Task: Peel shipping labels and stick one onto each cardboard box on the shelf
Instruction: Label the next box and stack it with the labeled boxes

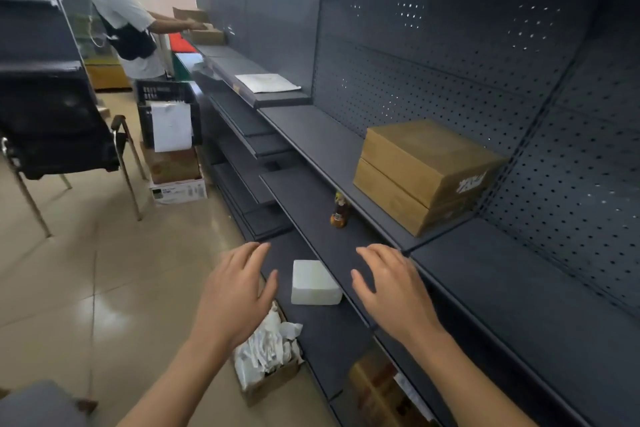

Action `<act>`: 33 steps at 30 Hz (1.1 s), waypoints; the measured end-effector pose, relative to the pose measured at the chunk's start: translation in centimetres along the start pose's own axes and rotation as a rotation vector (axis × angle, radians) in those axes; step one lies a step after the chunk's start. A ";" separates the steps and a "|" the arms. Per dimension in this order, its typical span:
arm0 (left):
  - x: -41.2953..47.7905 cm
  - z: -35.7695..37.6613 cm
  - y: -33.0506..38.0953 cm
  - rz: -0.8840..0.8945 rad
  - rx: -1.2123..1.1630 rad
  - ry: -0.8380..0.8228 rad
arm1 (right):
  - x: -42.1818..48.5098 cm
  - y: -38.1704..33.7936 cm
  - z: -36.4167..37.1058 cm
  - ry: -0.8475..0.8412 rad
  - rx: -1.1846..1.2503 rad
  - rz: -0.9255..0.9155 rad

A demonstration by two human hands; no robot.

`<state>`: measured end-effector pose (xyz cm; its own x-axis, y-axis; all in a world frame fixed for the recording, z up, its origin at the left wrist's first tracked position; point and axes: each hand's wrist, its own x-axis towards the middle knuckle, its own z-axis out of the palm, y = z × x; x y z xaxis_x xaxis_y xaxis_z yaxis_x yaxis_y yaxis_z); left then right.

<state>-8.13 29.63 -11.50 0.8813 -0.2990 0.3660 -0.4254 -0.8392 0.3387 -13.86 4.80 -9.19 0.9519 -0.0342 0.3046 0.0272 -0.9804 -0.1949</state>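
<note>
Two brown cardboard boxes (426, 163) are stacked on the dark grey shelf (322, 135) at right; the lower box (388, 201) sticks out under the upper one. A white stack of labels (313, 282) lies on a lower shelf board (311, 215) between my hands. My left hand (235, 291) hovers left of the stack, fingers spread and holding nothing. To the right of the stack my right hand (391, 288) is spread flat over the shelf edge, also holding nothing.
A small brown bottle (339, 211) stands on the lower board. A cardboard box of crumpled white backing paper (268, 354) sits on the floor below my left hand. Another person (128, 17) handles boxes at the far end. A chair (62, 135) and crate (166, 107) stand at left.
</note>
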 end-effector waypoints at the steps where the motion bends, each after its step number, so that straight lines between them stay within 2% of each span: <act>1: 1.4 0.5 -0.2 0.013 -0.008 -0.007 | 1.1 0.4 0.3 0.006 -0.001 0.013; 12: 19.3 5.0 0.8 0.109 -0.138 -0.040 | 13.3 5.7 1.0 0.195 0.024 0.176; 18: 27.3 7.3 3.2 0.127 -0.261 -0.101 | 16.9 9.3 -1.4 0.315 -0.082 0.355; 24: 34.5 9.9 5.6 0.187 -0.461 -0.221 | 17.9 11.2 -3.7 0.348 -0.115 0.589; 26: 37.2 10.7 6.8 0.197 -0.522 -0.278 | 17.9 11.7 -4.1 0.362 -0.026 0.702; 29: 40.5 11.3 8.7 0.209 -0.649 -0.342 | 18.1 12.1 -4.2 0.409 0.241 0.894; 33: 44.3 12.5 10.5 0.147 -0.811 -0.524 | 18.9 12.4 -3.8 0.516 0.557 1.109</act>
<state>29.02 1.88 -2.56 0.7047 -0.7042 0.0868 -0.3779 -0.2690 0.8859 3.34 -8.71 -2.33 0.3327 -0.9426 0.0295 -0.4407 -0.1830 -0.8788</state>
